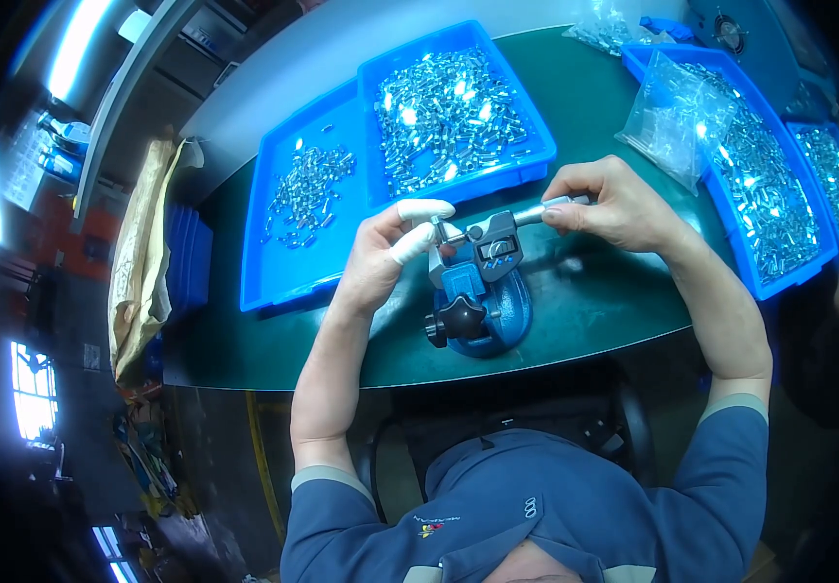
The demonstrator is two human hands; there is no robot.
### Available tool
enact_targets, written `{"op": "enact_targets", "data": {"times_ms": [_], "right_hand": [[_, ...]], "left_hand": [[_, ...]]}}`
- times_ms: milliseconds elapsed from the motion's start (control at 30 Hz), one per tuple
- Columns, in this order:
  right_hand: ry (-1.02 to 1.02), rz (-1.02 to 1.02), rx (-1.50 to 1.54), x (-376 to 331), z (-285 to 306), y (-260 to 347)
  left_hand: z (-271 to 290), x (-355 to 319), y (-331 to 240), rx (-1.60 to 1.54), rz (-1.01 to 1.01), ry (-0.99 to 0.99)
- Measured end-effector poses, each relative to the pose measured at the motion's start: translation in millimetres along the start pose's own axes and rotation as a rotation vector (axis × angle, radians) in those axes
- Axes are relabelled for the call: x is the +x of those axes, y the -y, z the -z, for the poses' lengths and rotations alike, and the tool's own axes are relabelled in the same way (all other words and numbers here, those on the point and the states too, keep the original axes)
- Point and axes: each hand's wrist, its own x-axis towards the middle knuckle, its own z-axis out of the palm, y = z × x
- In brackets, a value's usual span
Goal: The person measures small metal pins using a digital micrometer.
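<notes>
A digital micrometer (pixel 497 253) sits clamped in a blue stand (pixel 509 309) with a black knob (pixel 462 317) at the table's near side. My left hand (pixel 373 260), with white covers on its thumb and a finger, is closed in a pinch at the measuring gap. Between those fingertips is a small silver metal piece (pixel 453 234), partly hidden. From the other side, my right hand (pixel 624 209) grips the thimble (pixel 560 204) of the micrometer between thumb and fingers.
Behind the micrometer, a blue tray (pixel 478 182) full of small metal pieces overlaps another blue tray (pixel 283 267) with fewer pieces. At right stands a long filled blue tray (pixel 797 276) with a clear plastic bag (pixel 670 121) at its edge. A paper sack (pixel 140 257) is at left.
</notes>
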Motion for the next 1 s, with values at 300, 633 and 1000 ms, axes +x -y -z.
{"op": "enact_targets", "data": {"times_ms": [300, 633, 1000], "right_hand": [[0.002, 0.004, 0.021, -0.5, 0.0, 1.7], [-0.014, 0.055, 0.026, -0.8, -0.2, -1.9], [-0.025, 0.019, 0.023, -1.1, -1.4, 3.9]], "left_hand": [[-5.4, -0.3, -5.5, 0.043, 0.014, -0.031], [-6.8, -0.5, -7.5, 0.068, 0.013, -0.048], [-9.0, -2.5, -9.5, 0.088, 0.038, -0.097]]}}
